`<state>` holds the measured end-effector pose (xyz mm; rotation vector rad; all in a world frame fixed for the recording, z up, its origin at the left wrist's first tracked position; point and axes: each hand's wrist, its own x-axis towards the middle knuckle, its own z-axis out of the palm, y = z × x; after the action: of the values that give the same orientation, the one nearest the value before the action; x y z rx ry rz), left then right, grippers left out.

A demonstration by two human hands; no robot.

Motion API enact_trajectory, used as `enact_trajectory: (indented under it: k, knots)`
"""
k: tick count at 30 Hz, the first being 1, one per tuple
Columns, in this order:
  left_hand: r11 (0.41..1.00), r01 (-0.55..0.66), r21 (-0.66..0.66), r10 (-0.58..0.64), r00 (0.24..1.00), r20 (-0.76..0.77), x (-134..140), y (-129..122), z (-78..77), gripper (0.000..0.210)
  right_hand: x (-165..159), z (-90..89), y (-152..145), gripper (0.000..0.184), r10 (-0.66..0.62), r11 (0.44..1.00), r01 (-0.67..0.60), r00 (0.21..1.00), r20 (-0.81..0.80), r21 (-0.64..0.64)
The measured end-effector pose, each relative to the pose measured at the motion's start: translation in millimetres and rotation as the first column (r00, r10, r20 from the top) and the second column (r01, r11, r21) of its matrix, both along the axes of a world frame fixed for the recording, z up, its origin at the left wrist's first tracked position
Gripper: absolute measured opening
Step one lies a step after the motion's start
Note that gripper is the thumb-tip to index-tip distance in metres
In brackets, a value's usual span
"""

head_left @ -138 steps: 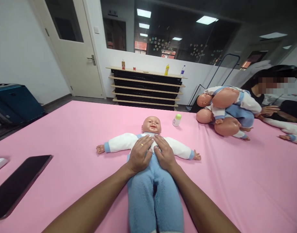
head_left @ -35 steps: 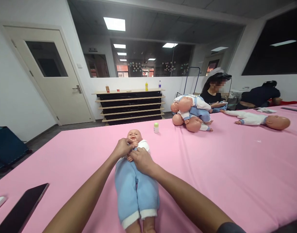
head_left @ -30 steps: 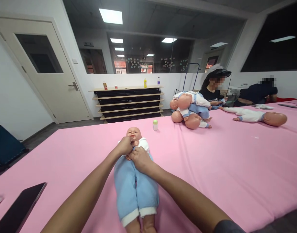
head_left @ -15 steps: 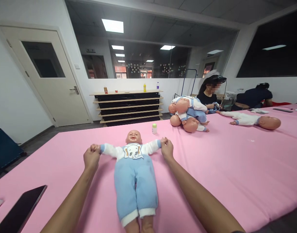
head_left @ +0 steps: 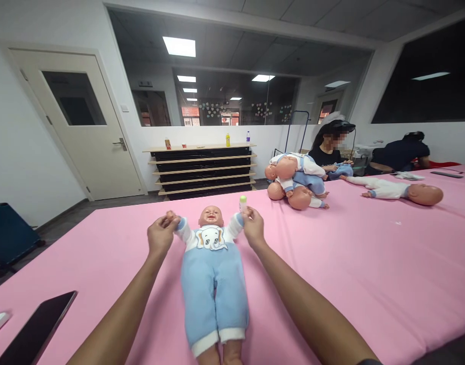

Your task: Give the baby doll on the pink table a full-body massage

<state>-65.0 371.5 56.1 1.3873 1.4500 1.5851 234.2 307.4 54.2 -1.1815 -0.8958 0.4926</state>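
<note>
A baby doll lies on its back on the pink table cover, its head at the far end. It wears light blue trousers and a white top with an elephant face on the chest. My left hand is closed around the doll's hand on the left side. On the other side, my right hand pinches the doll's other hand. Both doll arms are bent and raised a little above the cover. Just behind my right hand stands a small white bottle with a green cap, its lower part partly hidden.
Several dolls lie in a pile at the far right, with another doll face down beyond. A person sits behind the pile, holding blue cloth. A dark phone lies at the near left. Stacked boards stand by the wall.
Both my hands have moved inward and drawn the doll's arms from stretched out sideways to bent and raised. The view has shifted slightly.
</note>
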Motion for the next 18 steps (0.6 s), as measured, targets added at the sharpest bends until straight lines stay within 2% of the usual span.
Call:
enact_trajectory:
  k: [1,2,3,5,7,8,10,12,14,15,16,18]
  knots:
    - [0.999,0.05,-0.005,-0.05,0.998,-0.042,11.1,1.1,7.5,0.056,-14.2,6.3,-5.9,0.031,0.067,0.996,-0.078,0.981,0.184,0.049]
    - [0.994,0.104,-0.023,-0.106,0.989,-0.102,22.5,1.1,13.6,0.054,-29.1,9.3,-12.9,0.03,0.147,0.982,-0.181,0.913,0.38,0.054]
    - [0.987,0.154,-0.05,-0.161,0.97,-0.181,34.3,-0.1,18.2,0.051,-44.0,8.8,-20.2,0.03,0.215,0.959,-0.282,0.793,0.57,0.031]
    - [0.965,0.232,-0.121,-0.261,0.885,-0.384,57.8,-5.5,22.7,0.043,-71.6,-1.0,-33.1,0.03,0.263,0.923,-0.378,0.471,0.842,-0.077]
    - [0.95,0.259,-0.173,-0.311,0.782,-0.54,80.0,-12.3,21.8,0.034,-93.8,-16.8,-40.4,0.032,0.245,0.932,-0.315,0.182,0.952,-0.18]
    - [0.949,0.256,-0.185,-0.316,0.747,-0.585,89.8,-15.0,20.2,0.03,-102.1,-24.2,-41.9,0.033,0.24,0.942,-0.262,0.085,0.967,-0.211]
    - [0.95,0.241,-0.199,-0.312,0.727,-0.612,105.0,-16.9,17.0,0.022,-112.6,-33.8,-42.1,0.035,0.246,0.95,-0.193,-0.013,0.969,-0.244]
    - [0.95,0.233,-0.209,-0.312,0.744,-0.591,110.7,-13.1,17.1,0.02,-113.8,-34.0,-41.1,0.035,0.257,0.947,-0.196,-0.013,0.966,-0.255]
    - [0.951,0.23,-0.208,-0.308,0.778,-0.548,103.6,-5.1,21.5,0.023,-104.7,-26.5,-40.1,0.033,0.257,0.943,-0.239,0.076,0.964,-0.232]
    - [0.955,0.221,-0.198,-0.293,0.805,-0.516,94.8,-0.6,24.6,0.026,-96.1,-21.3,-39.3,0.032,0.252,0.943,-0.265,0.164,0.954,-0.203]
    - [0.963,0.199,-0.182,-0.264,0.838,-0.477,82.7,3.6,27.4,0.03,-84.9,-16.3,-38.1,0.031,0.24,0.946,-0.284,0.29,0.926,-0.157]
    - [0.983,0.118,-0.138,-0.162,0.911,-0.378,50.9,9.0,29.3,0.035,-55.6,-9.2,-33.3,0.031,0.181,0.969,-0.246,0.609,0.772,-0.033]
